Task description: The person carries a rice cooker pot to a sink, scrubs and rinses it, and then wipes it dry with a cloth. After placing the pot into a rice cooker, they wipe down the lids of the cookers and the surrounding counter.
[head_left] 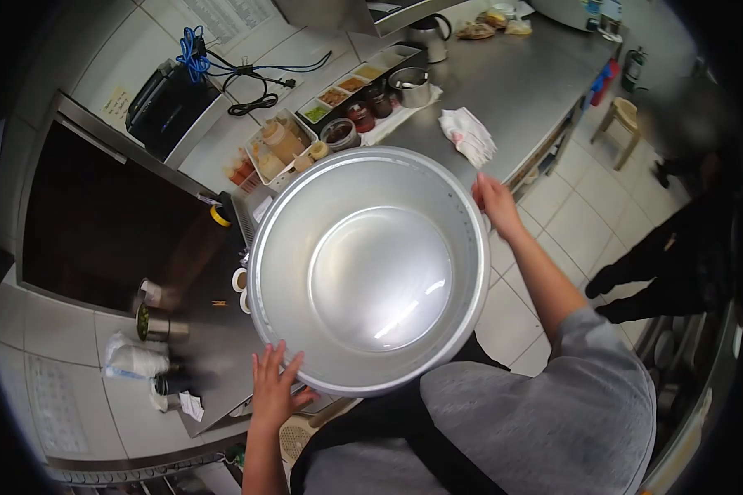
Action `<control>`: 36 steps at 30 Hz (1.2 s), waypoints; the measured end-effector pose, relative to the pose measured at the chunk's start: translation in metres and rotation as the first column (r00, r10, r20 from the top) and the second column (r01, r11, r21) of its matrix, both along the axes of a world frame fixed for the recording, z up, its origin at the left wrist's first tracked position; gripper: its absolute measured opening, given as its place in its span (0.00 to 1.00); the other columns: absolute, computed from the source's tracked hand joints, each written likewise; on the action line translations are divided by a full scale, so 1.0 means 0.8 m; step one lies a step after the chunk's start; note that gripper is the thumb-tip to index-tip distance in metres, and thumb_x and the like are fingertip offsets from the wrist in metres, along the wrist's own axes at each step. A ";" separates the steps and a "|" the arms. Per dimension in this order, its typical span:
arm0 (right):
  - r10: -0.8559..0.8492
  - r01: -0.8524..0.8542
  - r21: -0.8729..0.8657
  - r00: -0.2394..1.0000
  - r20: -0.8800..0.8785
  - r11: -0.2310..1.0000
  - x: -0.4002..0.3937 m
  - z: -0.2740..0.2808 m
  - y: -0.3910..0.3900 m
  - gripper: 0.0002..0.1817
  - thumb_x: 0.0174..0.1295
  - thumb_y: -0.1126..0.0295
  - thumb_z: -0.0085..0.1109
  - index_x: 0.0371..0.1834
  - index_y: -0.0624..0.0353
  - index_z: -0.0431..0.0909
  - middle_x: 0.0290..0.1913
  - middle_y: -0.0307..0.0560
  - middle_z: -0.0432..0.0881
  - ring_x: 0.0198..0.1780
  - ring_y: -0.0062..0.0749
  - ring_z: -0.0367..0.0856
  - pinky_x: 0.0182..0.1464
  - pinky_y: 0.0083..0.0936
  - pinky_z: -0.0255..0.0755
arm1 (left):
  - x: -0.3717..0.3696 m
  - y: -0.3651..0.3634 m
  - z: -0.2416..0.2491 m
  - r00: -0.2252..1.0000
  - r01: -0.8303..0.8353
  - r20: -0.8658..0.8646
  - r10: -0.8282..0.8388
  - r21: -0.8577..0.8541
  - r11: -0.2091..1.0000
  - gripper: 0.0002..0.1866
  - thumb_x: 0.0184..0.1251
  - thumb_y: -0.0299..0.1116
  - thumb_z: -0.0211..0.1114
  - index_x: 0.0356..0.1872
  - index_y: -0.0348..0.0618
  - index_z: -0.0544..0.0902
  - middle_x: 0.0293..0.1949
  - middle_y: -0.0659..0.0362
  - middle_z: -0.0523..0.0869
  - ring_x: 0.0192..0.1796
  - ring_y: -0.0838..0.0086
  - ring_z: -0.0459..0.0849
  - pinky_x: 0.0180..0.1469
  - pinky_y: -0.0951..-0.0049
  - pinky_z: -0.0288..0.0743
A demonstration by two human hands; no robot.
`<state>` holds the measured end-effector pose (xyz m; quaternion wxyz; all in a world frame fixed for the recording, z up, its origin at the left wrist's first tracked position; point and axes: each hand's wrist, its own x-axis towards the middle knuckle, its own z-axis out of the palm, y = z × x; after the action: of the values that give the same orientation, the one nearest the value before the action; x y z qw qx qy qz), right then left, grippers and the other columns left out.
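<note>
A large round metal pot fills the middle of the head view, its wide mouth towards me and its shiny inside bare. At its upper right side, my right hand is closed on the edge, with the fingertips partly hidden. My left hand holds the opposite, lower left side; its fingers are spread against the rim and the thumb lies lower, outside the pot. The pot is in front of my body, overlapping the edge of the steel counter. Its underside is hidden.
Along the wall stand sauce bottles, a tray of toppings, jars and a steel container. A crumpled white cloth lies on the counter. To the right, a person in dark trousers stands near a wooden stool.
</note>
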<state>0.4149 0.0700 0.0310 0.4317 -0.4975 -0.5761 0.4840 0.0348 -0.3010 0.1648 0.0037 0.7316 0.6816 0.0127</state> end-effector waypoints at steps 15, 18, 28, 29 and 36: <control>-0.141 -0.016 0.363 0.904 0.403 0.932 -0.001 -0.167 0.186 0.21 0.60 0.65 0.56 0.58 0.53 0.76 0.51 0.48 0.76 0.54 0.45 0.74 0.52 0.47 0.69 | 0.134 0.168 0.112 0.906 0.415 -0.107 -0.409 0.415 0.810 0.11 0.43 0.30 0.61 0.31 0.45 0.78 0.26 0.60 0.80 0.27 0.65 0.79 0.31 0.65 0.71; -0.343 0.394 0.188 0.904 -0.254 0.900 0.038 -0.105 0.100 0.13 0.63 0.67 0.54 0.48 0.61 0.79 0.41 0.47 0.80 0.42 0.39 0.80 0.44 0.30 0.73 | 0.173 0.202 0.145 0.933 0.343 -0.061 -0.353 0.442 0.829 0.09 0.45 0.24 0.58 0.32 0.41 0.77 0.23 0.55 0.78 0.24 0.62 0.78 0.29 0.64 0.71; -0.260 -0.087 0.881 0.938 0.230 0.466 -0.109 0.186 -0.222 0.30 0.60 0.62 0.56 0.67 0.55 0.68 0.71 0.49 0.64 0.74 0.48 0.57 0.74 0.47 0.48 | 0.167 0.241 0.153 0.938 0.099 0.228 -0.262 0.546 0.832 0.08 0.62 0.21 0.53 0.39 0.39 0.78 0.25 0.51 0.79 0.25 0.66 0.77 0.32 0.72 0.70; -0.278 -0.204 0.924 0.913 0.298 0.324 -0.132 0.185 -0.238 0.30 0.59 0.62 0.56 0.68 0.54 0.67 0.72 0.49 0.63 0.75 0.48 0.56 0.74 0.48 0.48 | 0.162 0.237 0.149 0.932 0.118 0.225 -0.285 0.553 0.825 0.08 0.62 0.21 0.53 0.39 0.39 0.78 0.25 0.51 0.79 0.25 0.66 0.77 0.32 0.72 0.70; -0.188 0.276 0.168 0.893 -0.410 0.946 -0.050 0.158 -0.120 0.20 0.68 0.65 0.48 0.61 0.60 0.70 0.59 0.55 0.75 0.57 0.47 0.76 0.57 0.32 0.70 | 0.111 0.189 0.120 0.900 0.088 0.309 -0.308 0.563 0.822 0.04 0.65 0.27 0.58 0.38 0.41 0.79 0.26 0.52 0.81 0.28 0.65 0.79 0.33 0.69 0.70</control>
<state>0.3752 -0.0264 0.1573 0.6449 -0.4059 -0.4655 0.4503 0.1235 -0.1501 0.2608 -0.0651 0.7541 0.5546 0.3458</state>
